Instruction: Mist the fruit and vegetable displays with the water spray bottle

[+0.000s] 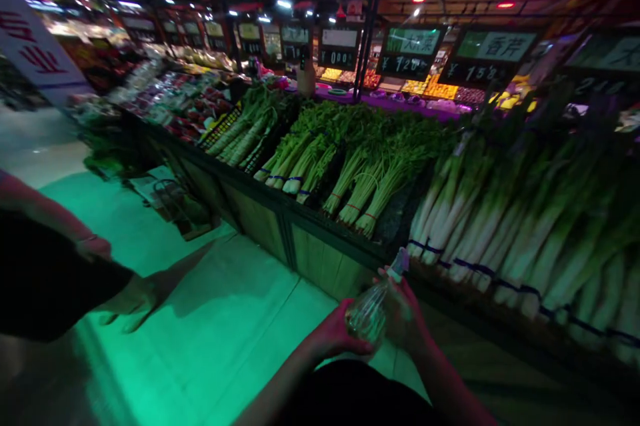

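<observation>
Clear plastic bag [369, 314], clamped by left hand [336, 331] and right hand [403, 317] grips, near leeks [520, 226]

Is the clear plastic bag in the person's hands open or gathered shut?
Gathered shut: the bag narrows to a twisted neck above the right hand.

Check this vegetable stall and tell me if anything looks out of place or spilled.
One thing stands out: a wire basket sits on the floor at the foot of the wooden produce stall, outside the display. The bundled green onions and celery lie in neat rows above it, so the basket looks left there.
</observation>
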The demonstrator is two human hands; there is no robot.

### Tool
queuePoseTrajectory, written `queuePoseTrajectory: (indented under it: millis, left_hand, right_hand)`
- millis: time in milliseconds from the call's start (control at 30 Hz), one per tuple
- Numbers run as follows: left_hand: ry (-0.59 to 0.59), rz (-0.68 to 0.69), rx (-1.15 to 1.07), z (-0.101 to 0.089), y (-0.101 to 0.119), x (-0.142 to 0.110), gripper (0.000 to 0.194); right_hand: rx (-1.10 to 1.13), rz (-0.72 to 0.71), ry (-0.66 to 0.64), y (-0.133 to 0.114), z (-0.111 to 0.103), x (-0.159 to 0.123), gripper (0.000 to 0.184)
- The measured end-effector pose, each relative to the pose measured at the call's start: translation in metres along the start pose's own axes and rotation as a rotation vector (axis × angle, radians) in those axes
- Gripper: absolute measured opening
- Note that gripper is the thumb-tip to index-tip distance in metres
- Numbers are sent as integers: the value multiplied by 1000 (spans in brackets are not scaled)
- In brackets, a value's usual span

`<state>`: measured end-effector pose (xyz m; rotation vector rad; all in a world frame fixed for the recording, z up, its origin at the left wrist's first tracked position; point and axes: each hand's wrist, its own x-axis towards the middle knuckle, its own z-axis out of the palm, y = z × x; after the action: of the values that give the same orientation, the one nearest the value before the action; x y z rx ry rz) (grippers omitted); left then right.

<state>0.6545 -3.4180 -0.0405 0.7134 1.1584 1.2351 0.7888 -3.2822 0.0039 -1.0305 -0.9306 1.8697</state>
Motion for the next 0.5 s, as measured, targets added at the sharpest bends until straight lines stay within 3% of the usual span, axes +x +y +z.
queuePoseTrajectory:
  millis: [133,233,500]
  left_hand:
    - [38,-70,-19,-17,4,8,110]
    - [106,-95,-25,-38,8,10,114]
    - [335,-64,-108,-102,21,2,124]
  right_hand:
    - [-15,27,29,6,15,20,57]
    - [-60,60,10,14,37,40,60]
    - [-130,125,-308,47,136,97,61]
